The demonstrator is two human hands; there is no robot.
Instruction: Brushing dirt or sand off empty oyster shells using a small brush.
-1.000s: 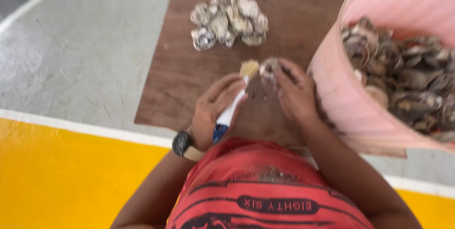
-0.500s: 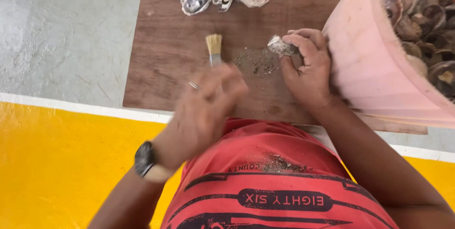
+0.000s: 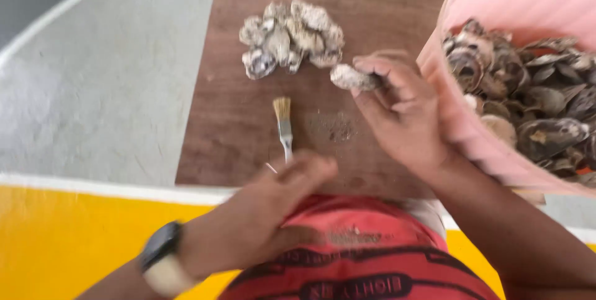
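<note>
**Shell cleaning on a board: brush and shell held apart**

The right hand (image 3: 403, 114) pinches a single shell (image 3: 349, 77) between thumb and fingertips, which are closed on its near end; the shell is held just above the board (image 3: 230, 132), close beside the pile (image 3: 292, 38) of shells at the board's far edge. The left hand (image 3: 267, 219) holds a small brush (image 3: 283, 120) by its handle, the fingers curled loosely over the lower part; motion blur hides how tight the grip is. The bristles point away from the person and lie on or just above the board; which cannot be told. A patch of grit (image 3: 335, 127) lies on the board between brush and right hand. A pink basket (image 3: 478, 132), tipped toward the person, is full of darker shells and touches the right wrist.

Judged step: the shell in hand appears to be at the end of brushing, poised near the pile. Placing it calls for a short reach forward and a release of the pinch; taking another shell calls for a move right, into the basket.
</note>
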